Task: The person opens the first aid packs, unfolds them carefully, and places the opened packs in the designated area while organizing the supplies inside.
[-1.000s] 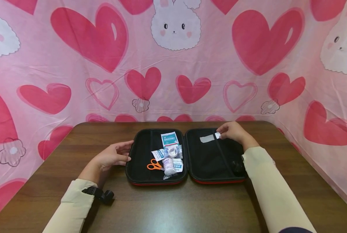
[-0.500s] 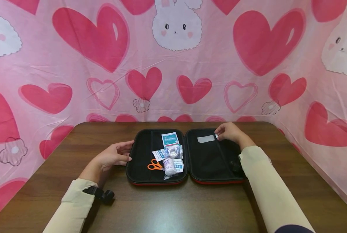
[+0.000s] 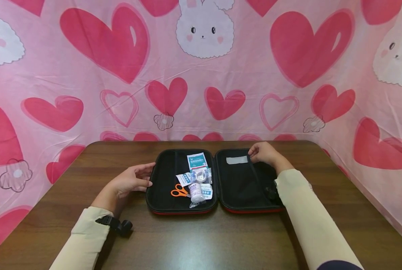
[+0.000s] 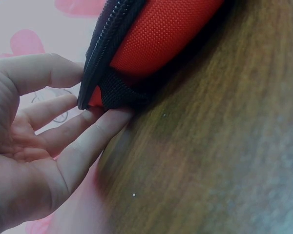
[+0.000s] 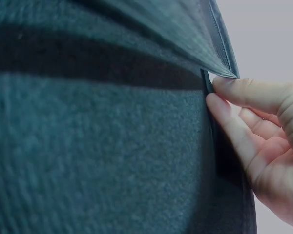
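Note:
A black-lined first-aid case with a red outside lies spread flat on the table. My left hand holds its left edge, the thumb at the zip and the fingers near a black strap in the left wrist view. A white strip lies behind the mesh pocket of the right half. My right hand is at the pocket's edge, thumb and forefinger nearly together at the strip's right end. In the right wrist view the mesh edge meets the thumb, and the strip is hidden.
In the left half lie orange-handled scissors, a wrapped bandage roll, a tape roll in plastic, a green-and-white packet and small white packets. A patterned pink cloth hangs behind the wooden table.
The white strip has slid left into the mesh pocket, its bright right end passing out of sight. My right hand has shifted slightly left with it. My left hand stays put.

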`<move>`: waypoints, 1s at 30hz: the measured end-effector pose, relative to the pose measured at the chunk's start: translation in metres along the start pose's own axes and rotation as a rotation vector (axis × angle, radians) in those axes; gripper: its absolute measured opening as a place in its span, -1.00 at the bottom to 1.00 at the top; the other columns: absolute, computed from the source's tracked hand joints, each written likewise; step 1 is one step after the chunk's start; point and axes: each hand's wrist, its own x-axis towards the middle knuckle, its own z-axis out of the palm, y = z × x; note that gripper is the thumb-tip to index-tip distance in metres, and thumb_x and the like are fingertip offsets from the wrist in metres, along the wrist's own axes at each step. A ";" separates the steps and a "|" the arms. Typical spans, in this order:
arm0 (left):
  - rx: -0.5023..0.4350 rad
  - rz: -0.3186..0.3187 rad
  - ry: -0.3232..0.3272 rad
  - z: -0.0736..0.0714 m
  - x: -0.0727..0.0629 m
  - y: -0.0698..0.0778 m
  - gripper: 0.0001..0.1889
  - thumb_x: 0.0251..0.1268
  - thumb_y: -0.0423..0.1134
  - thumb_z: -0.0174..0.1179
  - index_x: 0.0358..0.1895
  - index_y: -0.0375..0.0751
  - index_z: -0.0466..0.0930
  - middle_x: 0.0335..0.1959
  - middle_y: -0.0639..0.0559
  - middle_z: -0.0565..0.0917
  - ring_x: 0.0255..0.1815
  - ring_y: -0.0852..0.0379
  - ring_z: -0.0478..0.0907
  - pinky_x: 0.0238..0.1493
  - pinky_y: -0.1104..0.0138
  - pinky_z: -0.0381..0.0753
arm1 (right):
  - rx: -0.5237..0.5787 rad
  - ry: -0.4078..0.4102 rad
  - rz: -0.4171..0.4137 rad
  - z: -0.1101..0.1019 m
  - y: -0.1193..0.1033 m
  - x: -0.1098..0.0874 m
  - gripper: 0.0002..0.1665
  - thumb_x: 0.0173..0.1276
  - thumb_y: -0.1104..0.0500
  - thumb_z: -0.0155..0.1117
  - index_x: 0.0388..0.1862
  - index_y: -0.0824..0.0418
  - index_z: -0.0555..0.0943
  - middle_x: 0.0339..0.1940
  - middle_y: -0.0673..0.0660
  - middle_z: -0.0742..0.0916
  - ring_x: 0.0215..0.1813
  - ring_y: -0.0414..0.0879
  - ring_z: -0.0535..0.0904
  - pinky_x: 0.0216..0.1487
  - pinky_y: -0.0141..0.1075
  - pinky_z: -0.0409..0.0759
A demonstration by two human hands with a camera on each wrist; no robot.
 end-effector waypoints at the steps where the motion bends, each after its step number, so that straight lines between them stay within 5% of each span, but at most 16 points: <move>1: 0.000 -0.002 0.002 0.000 0.000 0.000 -0.18 0.17 -0.55 0.25 0.50 -0.37 0.05 0.38 -0.50 0.22 -0.02 0.01 0.54 -0.08 0.18 0.67 | -0.007 0.001 -0.008 0.000 0.000 0.000 -0.79 0.11 0.44 0.37 -0.26 0.45 0.58 -0.38 0.19 0.71 -0.32 -0.06 0.59 -0.13 -0.16 0.67; 12: -0.003 -0.001 0.003 0.000 0.000 0.000 -0.18 0.18 -0.55 0.24 0.51 -0.36 0.05 0.38 -0.49 0.22 0.01 0.01 0.53 -0.11 0.19 0.68 | -0.001 -0.015 -0.022 0.002 0.000 0.001 -0.77 0.11 0.45 0.37 -0.24 0.45 0.56 -0.38 0.18 0.67 -0.31 -0.05 0.55 -0.20 -0.24 0.63; 21: 0.018 -0.010 0.011 0.000 0.001 0.000 -0.17 0.17 -0.53 0.26 0.50 -0.35 0.06 0.37 -0.49 0.24 0.01 0.00 0.53 -0.11 0.20 0.68 | -0.075 -0.031 0.010 -0.007 -0.007 -0.004 -0.72 0.13 0.39 0.43 -0.17 0.39 0.60 -0.27 0.23 0.71 -0.23 0.03 0.63 -0.06 -0.09 0.66; 30: 0.017 -0.009 0.011 0.001 0.001 0.000 -0.17 0.17 -0.53 0.26 0.50 -0.35 0.06 0.37 -0.48 0.24 0.02 -0.01 0.53 -0.09 0.19 0.68 | -0.086 -0.040 -0.059 -0.013 -0.028 -0.006 -0.65 0.12 0.37 0.46 -0.11 0.44 0.59 -0.20 0.26 0.70 -0.18 0.06 0.63 -0.02 -0.08 0.65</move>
